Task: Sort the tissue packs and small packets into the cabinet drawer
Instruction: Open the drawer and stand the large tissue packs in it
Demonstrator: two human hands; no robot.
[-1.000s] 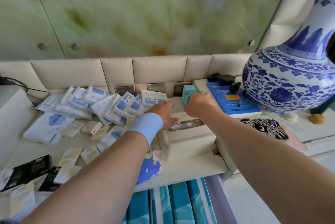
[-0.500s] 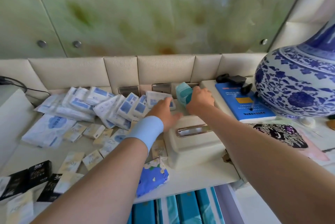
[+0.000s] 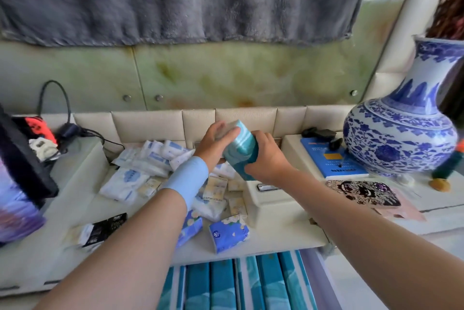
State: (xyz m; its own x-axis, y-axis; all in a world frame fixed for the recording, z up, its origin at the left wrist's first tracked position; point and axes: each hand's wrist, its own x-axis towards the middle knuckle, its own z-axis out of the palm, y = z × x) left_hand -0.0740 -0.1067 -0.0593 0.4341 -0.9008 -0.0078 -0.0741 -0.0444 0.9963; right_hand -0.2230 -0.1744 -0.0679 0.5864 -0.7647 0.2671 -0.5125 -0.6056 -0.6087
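The teal tissue pack [image 3: 239,151] is up in the air over the back of the cabinet top [image 3: 283,238], standing roughly on end and leaning a little, held between both hands. The left hand [image 3: 213,145], with a light blue wristband [image 3: 187,179] below it, wraps its curled fingers over the pack's upper left end. The right hand [image 3: 267,160] grips the lower right side, thumb and fingers closed around it. So the pack sits between the two palms, touching both. Directly beneath it lie small cream packets [image 3: 216,185] and a cream tissue box [image 3: 275,206]. Farther left is a heap of white-and-blue tissue packs [image 3: 153,156], and nearer the front edge lie two blue floral packs [image 3: 228,233] and some black packets [image 3: 106,228]. Below the cabinet top, the drawer [image 3: 321,284] stands open, with more teal packs [image 3: 222,284] lined up side by side inside it. To the right, well apart from the hands, a blue booklet [image 3: 331,161] lies beside a large blue-and-white vase [image 3: 401,138].
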